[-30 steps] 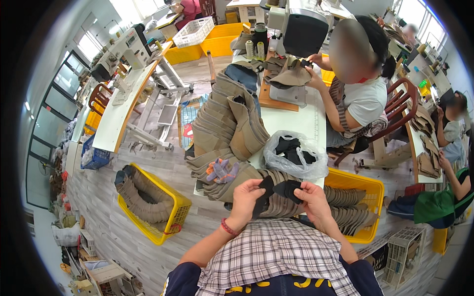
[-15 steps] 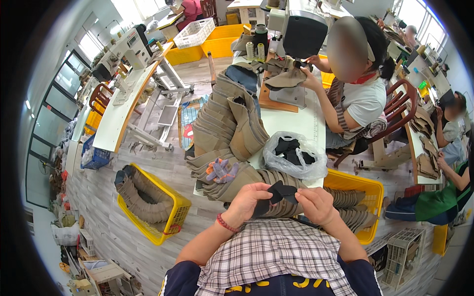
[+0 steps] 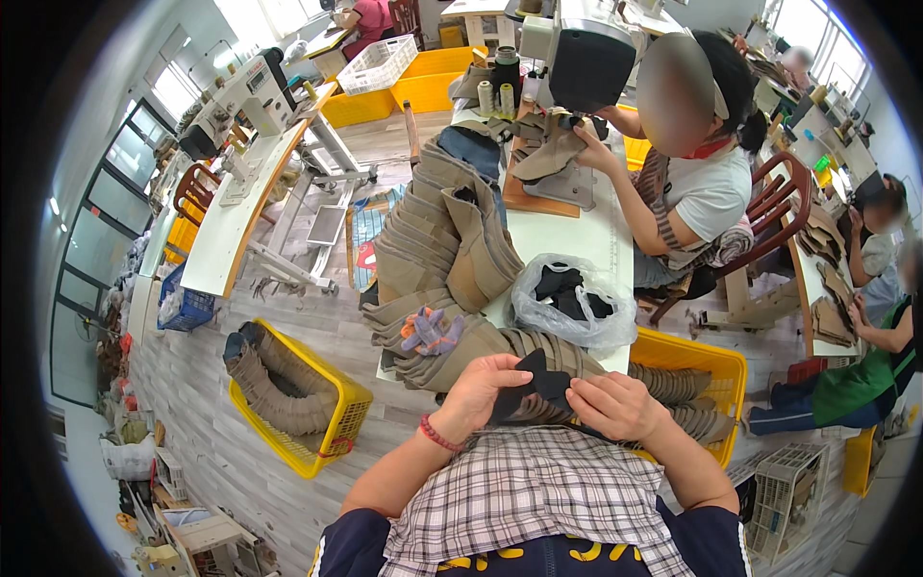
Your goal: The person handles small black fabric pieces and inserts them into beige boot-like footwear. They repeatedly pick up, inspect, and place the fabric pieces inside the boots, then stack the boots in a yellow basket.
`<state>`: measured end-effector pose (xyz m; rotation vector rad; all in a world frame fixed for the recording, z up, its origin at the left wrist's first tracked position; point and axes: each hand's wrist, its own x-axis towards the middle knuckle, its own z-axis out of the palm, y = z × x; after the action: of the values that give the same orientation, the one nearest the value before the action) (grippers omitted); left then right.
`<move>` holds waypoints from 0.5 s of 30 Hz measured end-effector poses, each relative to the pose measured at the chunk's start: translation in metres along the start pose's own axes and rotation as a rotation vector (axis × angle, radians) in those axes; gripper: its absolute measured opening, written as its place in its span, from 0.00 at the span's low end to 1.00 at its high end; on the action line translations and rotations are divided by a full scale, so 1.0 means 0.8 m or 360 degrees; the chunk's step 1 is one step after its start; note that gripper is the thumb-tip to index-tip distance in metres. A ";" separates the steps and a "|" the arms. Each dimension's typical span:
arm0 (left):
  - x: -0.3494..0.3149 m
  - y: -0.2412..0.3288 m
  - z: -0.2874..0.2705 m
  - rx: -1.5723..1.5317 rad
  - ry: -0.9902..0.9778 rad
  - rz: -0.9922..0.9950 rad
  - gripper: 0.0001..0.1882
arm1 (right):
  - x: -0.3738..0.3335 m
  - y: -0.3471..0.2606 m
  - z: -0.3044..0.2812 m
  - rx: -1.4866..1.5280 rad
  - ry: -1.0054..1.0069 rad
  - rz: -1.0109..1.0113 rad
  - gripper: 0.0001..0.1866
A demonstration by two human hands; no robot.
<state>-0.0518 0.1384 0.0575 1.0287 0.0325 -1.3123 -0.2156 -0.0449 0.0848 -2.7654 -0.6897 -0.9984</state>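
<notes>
Both hands are close together over my lap, at the near edge of the work table. My left hand (image 3: 481,392) pinches small black fabric pieces (image 3: 546,378) between thumb and fingers; part of them hangs below the fingertips. My right hand (image 3: 617,404) is closed at the right end of the same pieces, fingers curled. How many pieces there are cannot be made out. Just beyond, a clear plastic bag (image 3: 615,332) lies open with more black pieces inside. Left of it, stacked tan boot uppers (image 3: 418,240) cover the table, with a purple and orange bundle (image 3: 430,332) on top.
Yellow crates of boot uppers stand at the left (image 3: 358,423) and right (image 3: 735,385). Across the table a co-worker (image 3: 707,192) holds a boot upper (image 3: 556,152) at a sewing machine (image 3: 591,62). Thread spools (image 3: 507,101) stand beside it. Another sewing table (image 3: 226,240) is far left.
My right hand has shifted slightly right and its fingers have curled in more. The black pieces have turned a little between my hands. The co-worker's boot upper has tilted up.
</notes>
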 end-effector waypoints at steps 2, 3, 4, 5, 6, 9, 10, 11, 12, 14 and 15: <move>0.003 -0.004 -0.002 0.0025 0.0089 0.0114 0.05 | -0.002 0.001 -0.001 0.0076 -0.0053 0.0068 0.11; 0.003 -0.005 -0.003 0.0051 0.0126 0.0215 0.05 | -0.008 0.001 -0.004 0.0147 -0.0096 0.0141 0.11; 0.004 -0.005 -0.003 0.0078 0.0162 0.0318 0.05 | -0.012 0.001 -0.004 0.0217 -0.0137 0.0212 0.10; 0.004 -0.005 -0.003 0.0106 0.0198 0.0422 0.05 | -0.014 -0.002 -0.002 0.0458 -0.0029 0.0563 0.10; 0.004 -0.003 -0.003 0.0145 0.0180 0.0432 0.05 | -0.017 -0.007 0.002 0.0699 0.0081 0.0913 0.11; 0.003 0.000 0.000 0.0233 0.0118 0.0439 0.06 | -0.029 -0.011 0.016 0.1887 0.0300 0.1952 0.09; 0.005 0.000 0.002 0.0243 0.0099 0.0441 0.06 | -0.028 -0.007 0.020 0.2211 0.0310 0.2088 0.07; 0.008 -0.001 0.003 0.0253 0.0079 0.0443 0.06 | -0.027 -0.005 0.023 0.2540 0.0319 0.2214 0.06; 0.011 -0.002 0.004 0.0284 0.0064 0.0444 0.06 | -0.025 -0.008 0.025 0.2572 0.0263 0.2303 0.05; 0.016 -0.009 0.004 0.0338 0.0046 0.0441 0.06 | -0.026 -0.012 0.033 0.2534 0.0232 0.2409 0.06; 0.017 -0.011 0.005 0.0248 0.0058 0.0412 0.05 | -0.028 -0.015 0.039 0.2513 0.0218 0.2462 0.06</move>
<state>-0.0567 0.1267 0.0470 1.1482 -0.1725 -1.0726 -0.2183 -0.0347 0.0462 -1.0484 0.5563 -0.0309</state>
